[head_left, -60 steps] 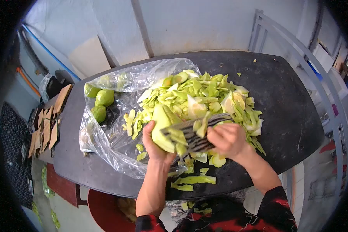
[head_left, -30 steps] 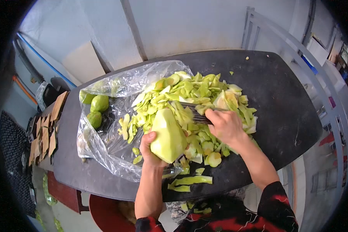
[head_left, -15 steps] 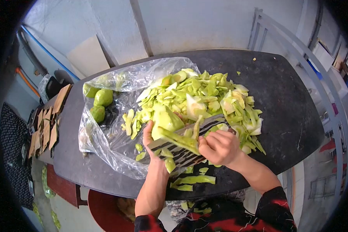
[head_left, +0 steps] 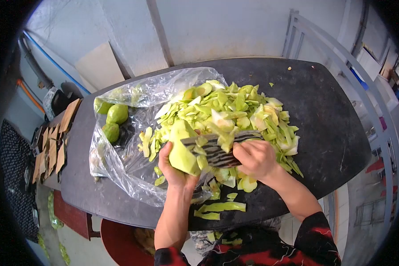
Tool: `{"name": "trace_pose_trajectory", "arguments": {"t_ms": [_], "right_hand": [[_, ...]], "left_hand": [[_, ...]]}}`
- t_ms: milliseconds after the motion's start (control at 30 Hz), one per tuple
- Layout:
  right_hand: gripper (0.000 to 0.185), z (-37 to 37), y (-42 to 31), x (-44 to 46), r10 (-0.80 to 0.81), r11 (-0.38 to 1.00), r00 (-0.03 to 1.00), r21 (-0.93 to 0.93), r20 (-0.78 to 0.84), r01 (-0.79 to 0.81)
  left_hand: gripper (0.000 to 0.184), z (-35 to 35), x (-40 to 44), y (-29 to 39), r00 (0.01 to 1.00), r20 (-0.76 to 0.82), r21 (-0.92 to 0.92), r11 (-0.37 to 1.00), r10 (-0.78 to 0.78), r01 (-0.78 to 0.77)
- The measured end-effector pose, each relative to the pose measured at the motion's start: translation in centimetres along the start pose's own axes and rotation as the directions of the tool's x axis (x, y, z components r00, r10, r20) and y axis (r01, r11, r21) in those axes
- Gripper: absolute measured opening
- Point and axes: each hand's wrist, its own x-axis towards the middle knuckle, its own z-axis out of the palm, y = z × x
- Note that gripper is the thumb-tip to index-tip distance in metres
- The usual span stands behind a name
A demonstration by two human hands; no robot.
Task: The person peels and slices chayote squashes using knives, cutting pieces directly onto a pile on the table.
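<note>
My left hand [head_left: 175,173] is wrapped round a peeled pale green fruit [head_left: 180,153], held upright over the near side of the table. Closed on the handle end of a wide dark-and-light striped blade [head_left: 219,155], my right hand [head_left: 255,160] is to the right of the fruit. The blade's far end lies against the fruit's right side, and bits of green peel cling to its face. Behind both hands spreads a large heap of green peelings [head_left: 235,104]. Long peel strips [head_left: 221,207] lie at the near table edge.
A clear plastic bag [head_left: 142,184] lies open on the left of the dark table [head_left: 323,133], with several unpeeled green fruits [head_left: 117,114] in it. Below the table stands a red tub [head_left: 119,244]. Cardboard pieces [head_left: 53,146] are at the left, a grey metal railing [head_left: 377,102] at the right.
The blade was lower across the fruit half a second ago; its face has turned and my right hand has shifted slightly. The fruit is more visible and my left hand still holds it.
</note>
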Motion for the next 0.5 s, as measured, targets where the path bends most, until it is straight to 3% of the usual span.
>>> {"name": "trace_pose_trajectory", "arguments": {"t_ms": [100,200,267,400,500], "right_hand": [[0.008,-1.1,-1.1,0.4,-0.010,0.998,1.000,0.065,0.020,0.009],[0.008,-1.6,-2.2,0.7,-0.104,0.992,0.994,0.066,-0.019,0.105],[0.007,-1.4,-1.9,0.6,-0.078,0.993,0.997,0.088,-0.026,0.080],[0.009,-0.4,-0.1,-0.1,-0.011,0.997,1.000,0.080,0.001,0.011],[0.008,-1.3,-0.5,0.4,0.011,0.996,1.000,0.087,0.018,-0.013]], "left_hand": [[0.065,0.6,-0.5,-0.2,0.998,-0.037,0.039,0.998,-0.051,0.053],[0.067,-0.6,0.0,-0.4,0.993,0.082,0.076,0.994,-0.083,0.076],[0.068,-0.5,0.0,-0.5,0.988,0.121,0.050,0.994,-0.099,0.093],[0.072,0.0,-0.3,0.0,0.998,0.047,0.149,0.988,-0.052,0.044],[0.073,-0.6,-0.5,0.0,0.986,0.138,0.130,0.988,-0.098,0.080]]}}
